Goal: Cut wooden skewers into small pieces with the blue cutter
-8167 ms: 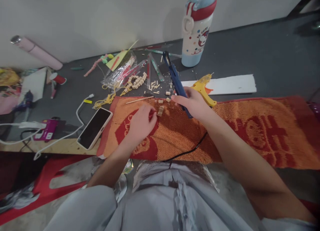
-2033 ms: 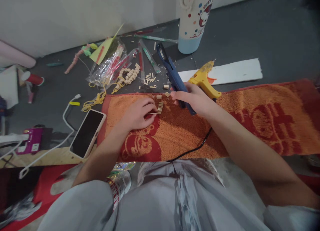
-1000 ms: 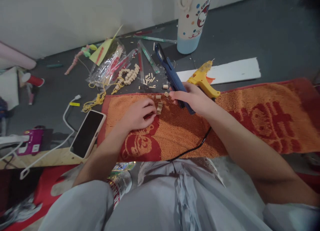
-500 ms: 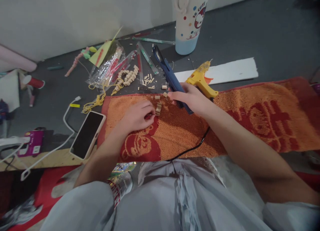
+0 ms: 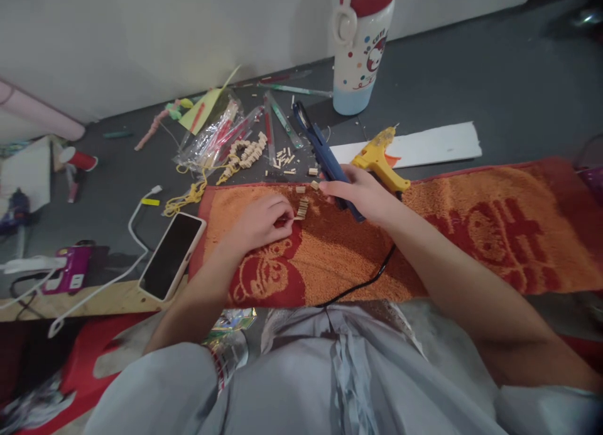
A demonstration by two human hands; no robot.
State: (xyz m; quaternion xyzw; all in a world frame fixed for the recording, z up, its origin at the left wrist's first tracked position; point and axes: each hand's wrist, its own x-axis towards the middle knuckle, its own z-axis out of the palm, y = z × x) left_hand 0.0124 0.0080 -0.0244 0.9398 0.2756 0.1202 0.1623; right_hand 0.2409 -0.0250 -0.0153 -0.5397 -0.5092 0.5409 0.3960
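Observation:
My left hand [image 5: 264, 221] rests on the orange towel [image 5: 348, 259], its thumb and fingers pinched on a thin pale wooden stick [image 5: 297, 218]. Right beside those fingertips lies a short row of small wooden pieces [image 5: 303, 207]. My right hand [image 5: 365, 193] is wrapped round a long dark blue tool [image 5: 325, 155] with a ring-shaped far end, which points away from me; its exact kind I cannot make out. Close to my right fingertips are loose small wooden blocks [image 5: 315, 184]. Just beyond the right hand lies a yellow glue gun [image 5: 379, 159].
Behind the towel are scattered wooden bits [image 5: 284, 157], a beaded wooden strand [image 5: 247, 151] and plastic packets [image 5: 211, 130]. A tumbler [image 5: 360, 58] stands near the wall, with a white strip [image 5: 438, 145] to its right. At left lie a phone [image 5: 173, 256] and a white cable [image 5: 134, 231].
The whole view has shifted slightly, so things sit a little lower and more of the tumbler shows. Both hands keep their holds and have hardly moved over the towel.

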